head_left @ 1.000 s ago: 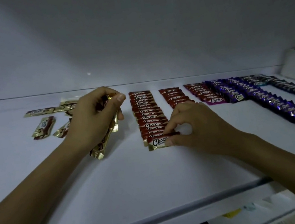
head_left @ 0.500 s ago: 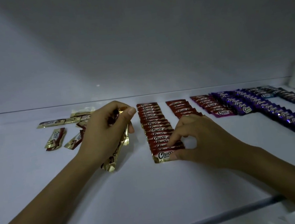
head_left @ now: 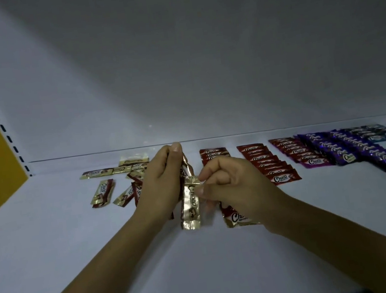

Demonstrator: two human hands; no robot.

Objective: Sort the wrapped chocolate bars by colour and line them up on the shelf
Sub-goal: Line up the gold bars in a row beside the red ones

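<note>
Several loose gold bars [head_left: 101, 192] are scattered at the left of the shelf [head_left: 53, 253]. A bunch of gold bars [head_left: 183, 170] is gripped in the left hand [head_left: 160, 188], and one gold bar [head_left: 190, 203] is pinched at its upper end by the right hand [head_left: 233, 190], the hands close together. Red rows [head_left: 270, 164] and purple rows [head_left: 341, 150] are laid out to the right. The placing step is judged in hand: the pinched bar is next to be drawn free and laid at the near end of its matching row.

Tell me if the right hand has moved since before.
Yes. The right hand shifted left, off the front red bar, onto the gold bar in the left hand.
</note>
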